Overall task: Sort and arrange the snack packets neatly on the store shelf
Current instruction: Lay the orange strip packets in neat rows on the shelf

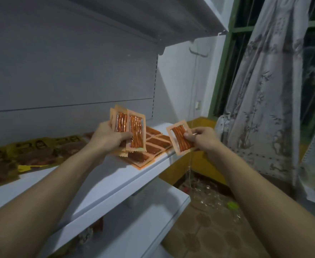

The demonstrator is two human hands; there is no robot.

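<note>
My left hand grips a fanned stack of orange snack packets upright above the white shelf. To the right, just past the shelf's end, my right hand pinches a single orange packet, tilted. Beneath both, more orange packets lie flat in overlapping rows at the right end of the shelf. Yellow-and-brown packets lie along the left part of the same shelf.
A grey back panel and an upper shelf enclose the space. A lower shelf juts out below. At the right stand a patterned curtain and a green window frame. Plastic wrap litters the floor.
</note>
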